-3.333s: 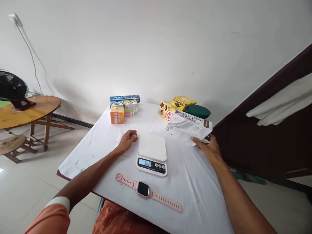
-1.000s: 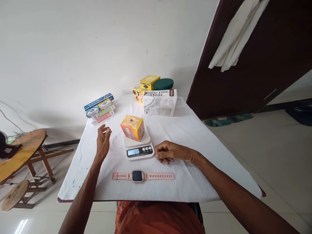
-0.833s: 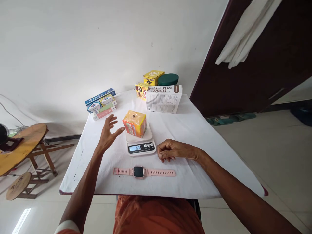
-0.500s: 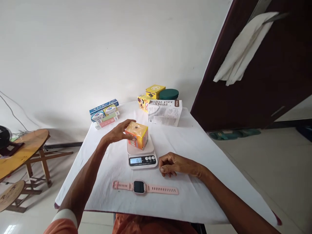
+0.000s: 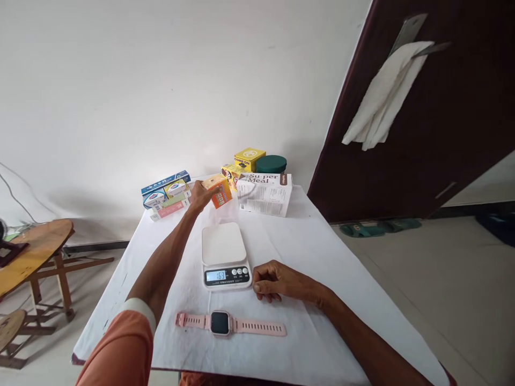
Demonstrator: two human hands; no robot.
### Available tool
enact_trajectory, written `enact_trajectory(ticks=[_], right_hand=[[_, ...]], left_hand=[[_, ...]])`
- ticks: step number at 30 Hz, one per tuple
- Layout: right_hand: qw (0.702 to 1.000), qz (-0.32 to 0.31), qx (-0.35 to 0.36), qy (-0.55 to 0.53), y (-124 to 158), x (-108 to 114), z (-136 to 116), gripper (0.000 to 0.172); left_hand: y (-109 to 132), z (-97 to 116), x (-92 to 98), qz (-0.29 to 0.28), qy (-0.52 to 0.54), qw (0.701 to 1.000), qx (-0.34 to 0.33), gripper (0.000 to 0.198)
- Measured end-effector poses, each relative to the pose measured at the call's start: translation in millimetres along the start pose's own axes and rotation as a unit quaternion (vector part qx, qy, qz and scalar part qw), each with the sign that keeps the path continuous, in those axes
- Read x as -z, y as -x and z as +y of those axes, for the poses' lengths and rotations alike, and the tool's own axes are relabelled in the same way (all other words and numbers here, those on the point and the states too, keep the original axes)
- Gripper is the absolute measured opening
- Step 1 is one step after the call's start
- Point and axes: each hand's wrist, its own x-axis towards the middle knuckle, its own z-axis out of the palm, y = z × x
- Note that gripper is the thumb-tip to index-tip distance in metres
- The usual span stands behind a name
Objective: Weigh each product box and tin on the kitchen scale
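My left hand (image 5: 200, 195) is stretched toward the far side of the table, closed on an orange and yellow box (image 5: 218, 192) held just above the cloth, beside the white "Super Meal" box (image 5: 264, 194). The white kitchen scale (image 5: 225, 256) stands in the middle with a bare platform and a lit display. My right hand (image 5: 277, 280) rests on the cloth right of the scale, fingers curled under with nothing visible in them. A pink smartwatch (image 5: 230, 324) lies flat near the front edge.
Blue, white and pink boxes (image 5: 166, 193) are stacked at the far left of the white-covered table (image 5: 322, 257). A yellow box (image 5: 249, 158) and a green round lid (image 5: 271, 163) sit at the back. A wooden round table (image 5: 32, 254) stands left, a dark door (image 5: 422, 134) right.
My left hand took hold of the orange box, lifted it off the scale and carried it to the far side of the table. The scale platform is now bare. My right hand stayed put.
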Motion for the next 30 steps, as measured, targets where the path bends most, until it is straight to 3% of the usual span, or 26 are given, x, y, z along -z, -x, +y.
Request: enact_trajectory(ticks=[3,6,10,13,15,17,21,23,26,30], right_hand=[[1.0,0.01,-0.012,-0.001,2.1,-1.8,-1.0,0.041],[1.0,0.021,-0.017,0.005,4.7,-4.4,-3.3,0.039],[0.999,0.035,-0.037,0.017,6.1,-6.7,-1.6,0.04],[0.998,0.044,-0.037,0.022,5.2,-7.1,1.1,0.042],[0.998,0.045,-0.038,0.028,4.4,-7.4,0.9,0.042],[0.998,0.047,-0.037,0.034,3.7,-7.8,-0.9,0.041],[0.997,0.057,-0.033,0.033,2.7,-7.8,-3.8,0.042],[0.997,0.059,-0.034,0.034,2.1,-7.4,-4.1,0.042],[0.997,0.061,-0.035,0.036,1.1,-7.1,-4.8,0.044],[0.997,0.062,-0.036,0.036,0.6,-7.1,-7.5,0.046]], left_hand=[[-10.8,3.3,-25.4,0.003,-0.016,0.999,0.03,0.058],[-14.7,5.4,-40.0,-0.033,0.0,0.999,0.018,0.061],[-13.3,1.9,-43.8,-0.066,0.018,0.998,0.007,0.071],[-6.4,-6.8,-34.1,-0.084,0.023,0.996,0.004,0.086],[0.1,-13.8,-19.3,-0.083,0.008,0.996,-0.033,0.084],[5.7,-19.5,4.3,-0.059,-0.026,0.993,-0.102,0.068],[6.8,-26.1,74.1,0.041,-0.154,0.967,-0.197,0.043],[3.5,-30.0,112.1,0.083,-0.244,0.951,-0.174,0.051],[0.3,-42.3,157.2,0.098,-0.353,0.927,-0.077,0.076],[2.0,-66.6,181.2,0.073,-0.366,0.926,0.052,0.099]])
